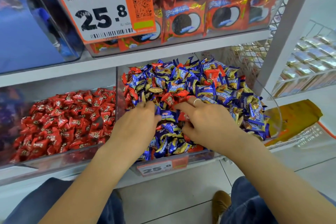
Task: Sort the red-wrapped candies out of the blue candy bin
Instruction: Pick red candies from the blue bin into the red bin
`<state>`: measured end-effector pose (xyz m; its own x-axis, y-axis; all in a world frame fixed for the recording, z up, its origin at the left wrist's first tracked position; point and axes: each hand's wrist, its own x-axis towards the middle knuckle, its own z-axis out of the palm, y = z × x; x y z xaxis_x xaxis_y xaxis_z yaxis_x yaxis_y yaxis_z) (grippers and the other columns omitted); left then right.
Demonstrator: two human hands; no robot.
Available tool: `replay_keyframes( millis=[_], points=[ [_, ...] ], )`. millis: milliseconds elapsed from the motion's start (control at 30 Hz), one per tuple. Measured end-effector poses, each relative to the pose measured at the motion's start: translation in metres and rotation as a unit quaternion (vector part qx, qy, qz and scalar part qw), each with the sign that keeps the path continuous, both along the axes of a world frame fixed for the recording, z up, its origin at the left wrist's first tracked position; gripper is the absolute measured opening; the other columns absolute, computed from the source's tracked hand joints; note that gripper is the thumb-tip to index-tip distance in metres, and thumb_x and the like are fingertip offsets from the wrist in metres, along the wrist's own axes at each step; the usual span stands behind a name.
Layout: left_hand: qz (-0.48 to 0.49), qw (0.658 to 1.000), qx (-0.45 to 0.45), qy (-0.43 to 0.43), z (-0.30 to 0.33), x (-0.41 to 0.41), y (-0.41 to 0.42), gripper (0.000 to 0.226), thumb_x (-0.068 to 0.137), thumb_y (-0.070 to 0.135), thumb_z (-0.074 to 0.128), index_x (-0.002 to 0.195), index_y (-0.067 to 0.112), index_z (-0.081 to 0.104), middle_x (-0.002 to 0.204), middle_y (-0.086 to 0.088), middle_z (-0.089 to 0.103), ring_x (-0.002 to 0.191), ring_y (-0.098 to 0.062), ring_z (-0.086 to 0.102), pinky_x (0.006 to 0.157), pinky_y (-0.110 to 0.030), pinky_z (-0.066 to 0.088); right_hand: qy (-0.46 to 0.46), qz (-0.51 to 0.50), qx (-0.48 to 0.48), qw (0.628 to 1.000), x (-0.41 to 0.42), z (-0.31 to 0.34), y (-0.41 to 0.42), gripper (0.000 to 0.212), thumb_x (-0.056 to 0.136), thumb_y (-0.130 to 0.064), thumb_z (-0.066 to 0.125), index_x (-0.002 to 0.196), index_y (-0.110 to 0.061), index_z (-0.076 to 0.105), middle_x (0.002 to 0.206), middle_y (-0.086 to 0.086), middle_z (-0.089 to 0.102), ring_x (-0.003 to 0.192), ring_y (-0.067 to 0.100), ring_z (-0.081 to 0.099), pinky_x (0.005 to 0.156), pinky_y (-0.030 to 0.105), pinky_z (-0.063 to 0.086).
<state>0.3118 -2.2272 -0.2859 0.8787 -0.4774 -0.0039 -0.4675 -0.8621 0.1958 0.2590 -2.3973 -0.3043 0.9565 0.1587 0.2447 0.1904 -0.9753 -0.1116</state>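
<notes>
Both hands reach into the clear bin (272, 114) of blue-wrapped candies (205, 87), palms down and close together over the front middle of the heap. The left hand (138, 125) lies flat on the pile with fingers fairly straight, their tips pressed among the wrappers; it holds nothing that shows. The right hand (207, 120), a ring on one finger, has its fingers spread forward over the candies while the thumb curls in beside a red wrapper; whether it pinches that piece cannot be told. Red-wrapped candies (168, 97) lie scattered through the blue ones, several just beyond the fingertips and more along the bin's wall nearest the left hand. Beyond that wall, out past the left hand, a second bin (54, 158) holds only red candies (65, 120). A price tag (154, 167) sits on the front below the wrists.
</notes>
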Motion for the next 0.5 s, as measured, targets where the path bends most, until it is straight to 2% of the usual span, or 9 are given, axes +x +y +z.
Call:
replay_keyframes(
  millis=[100,167,233,333,433,500],
  points=[
    [-0.006,0.997,0.060,0.051,-0.003,-0.005,-0.001,0.053,0.093,0.043,0.053,0.132,0.010,0.039,0.114,-0.008,0.057,0.103,-0.026,0.060,0.076,-0.034,0.048,-0.041,-0.031,0.047,0.998,0.002,0.005,-0.006,0.021,0.079,-0.028,0.054,0.092,-0.017,0.066,0.080,0.002,0.062,0.043,0.019,0.042,0.039,0.020,0.025],
    [-0.004,0.997,0.050,0.061,-0.006,-0.004,-0.001,0.057,0.093,0.043,0.054,0.135,0.010,0.033,0.105,-0.006,0.055,0.098,-0.026,0.059,0.071,-0.034,0.045,-0.081,-0.061,0.064,0.993,0.003,0.010,-0.012,0.012,0.083,-0.028,0.060,0.084,-0.018,0.067,0.068,0.001,0.062,0.044,0.018,0.045,0.040,0.020,0.026],
    [-0.001,0.997,0.037,0.068,-0.010,-0.002,-0.002,0.055,0.095,0.040,0.053,0.136,0.010,0.031,0.101,-0.006,0.053,0.093,-0.026,0.057,0.070,-0.035,0.044,-0.083,-0.085,0.099,0.988,0.004,0.014,-0.017,0.011,0.088,-0.021,0.062,0.094,-0.017,0.070,0.079,0.003,0.065,0.053,0.022,0.056,0.046,0.024,0.037],
    [-0.006,0.997,0.044,0.070,-0.017,0.002,-0.006,0.052,0.098,0.034,0.049,0.140,0.009,0.030,0.119,-0.013,0.051,0.105,-0.031,0.057,0.078,-0.039,0.049,-0.072,-0.078,0.113,0.988,0.008,0.014,-0.020,0.024,0.092,-0.013,0.057,0.113,-0.016,0.068,0.102,0.005,0.064,0.066,0.027,0.062,0.057,0.033,0.051],
    [-0.013,0.998,0.034,0.054,-0.020,0.003,-0.008,0.038,0.098,0.021,0.050,0.133,0.010,0.041,0.108,-0.011,0.056,0.098,-0.032,0.059,0.073,-0.039,0.048,-0.052,-0.060,0.074,0.994,0.014,0.016,-0.016,0.028,0.092,-0.021,0.060,0.119,-0.022,0.065,0.118,0.003,0.060,0.077,0.025,0.065,0.058,0.030,0.048],
    [-0.019,1.000,0.004,0.024,-0.018,0.002,-0.008,0.020,0.096,0.016,0.052,0.115,0.012,0.052,0.095,-0.006,0.057,0.092,-0.029,0.061,0.068,-0.037,0.047,-0.004,-0.070,0.039,0.997,0.019,0.015,-0.011,0.036,0.094,-0.029,0.057,0.129,-0.027,0.057,0.130,-0.001,0.053,0.091,0.022,0.065,0.060,0.026,0.040]
  ],
)
